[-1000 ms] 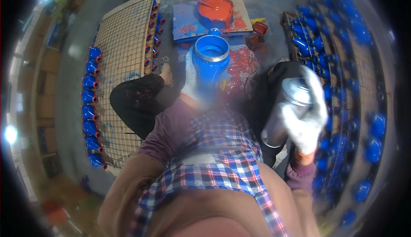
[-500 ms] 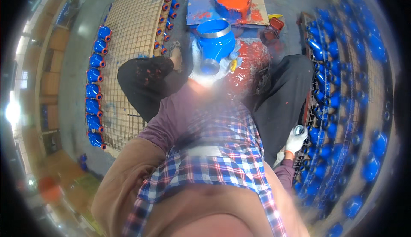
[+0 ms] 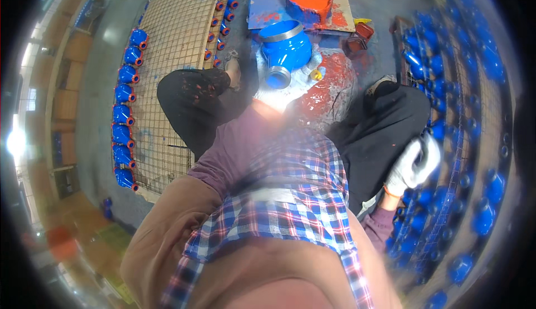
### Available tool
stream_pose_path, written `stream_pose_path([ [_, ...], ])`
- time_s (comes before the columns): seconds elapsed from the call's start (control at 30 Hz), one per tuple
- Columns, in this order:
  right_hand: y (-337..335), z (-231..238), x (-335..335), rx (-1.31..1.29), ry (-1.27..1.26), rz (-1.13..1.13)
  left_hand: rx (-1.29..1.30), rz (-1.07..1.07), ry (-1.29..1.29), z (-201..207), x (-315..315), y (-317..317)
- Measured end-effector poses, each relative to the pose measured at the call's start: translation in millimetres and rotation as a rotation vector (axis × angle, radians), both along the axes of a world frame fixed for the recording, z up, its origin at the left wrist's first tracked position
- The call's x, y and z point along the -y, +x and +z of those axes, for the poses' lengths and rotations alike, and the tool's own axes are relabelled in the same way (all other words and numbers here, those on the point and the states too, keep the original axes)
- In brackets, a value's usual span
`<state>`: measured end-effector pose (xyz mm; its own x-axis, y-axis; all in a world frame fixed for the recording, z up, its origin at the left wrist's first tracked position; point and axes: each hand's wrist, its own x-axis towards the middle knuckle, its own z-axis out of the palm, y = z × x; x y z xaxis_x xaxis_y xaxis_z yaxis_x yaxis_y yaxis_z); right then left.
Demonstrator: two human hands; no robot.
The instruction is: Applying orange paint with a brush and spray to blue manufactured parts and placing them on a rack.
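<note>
The person's right hand in a white knitted work glove (image 3: 414, 163) is reaching out to the right side, its fingers curling loosely with nothing visible between them, and an orange cuff is showing at the wrist above a maroon sleeve. The right forearm is angling up from the lower right, with the elbow bending close beside the checked blue-and-white shirt. The left arm in the same maroon sleeve (image 3: 234, 147) is stretching forward and away from the chest, and the left hand is sitting in a blurred bright patch, so its grip cannot be made out.
</note>
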<state>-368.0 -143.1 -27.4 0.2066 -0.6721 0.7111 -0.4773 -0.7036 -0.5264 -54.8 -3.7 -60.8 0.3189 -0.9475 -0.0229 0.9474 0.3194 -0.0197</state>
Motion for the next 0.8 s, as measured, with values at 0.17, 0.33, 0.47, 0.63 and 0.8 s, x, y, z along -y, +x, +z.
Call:
stream_pose_path([
  [0.17,119.3,24.2,-30.8,-0.083,0.123,0.691,0.072,-0.001,-0.127,2.3,1.7,-15.6],
  [0.33,170.3,10.4,-39.4,-0.133,0.060,0.792,0.095,0.021,-0.042,8.8,-8.1,-16.2],
  [0.47,159.5,30.2,-30.8,-0.213,-0.216,0.629,0.171,0.005,0.096,20.4,-19.6,1.1],
  [0.63,150.7,34.1,-8.8,0.400,0.371,0.430,0.381,-0.022,0.204,49.9,-40.2,58.7],
  [0.8,180.1,4.5,31.6,0.688,1.122,0.479,0.841,0.301,0.629,79.3,-50.5,93.3],
])
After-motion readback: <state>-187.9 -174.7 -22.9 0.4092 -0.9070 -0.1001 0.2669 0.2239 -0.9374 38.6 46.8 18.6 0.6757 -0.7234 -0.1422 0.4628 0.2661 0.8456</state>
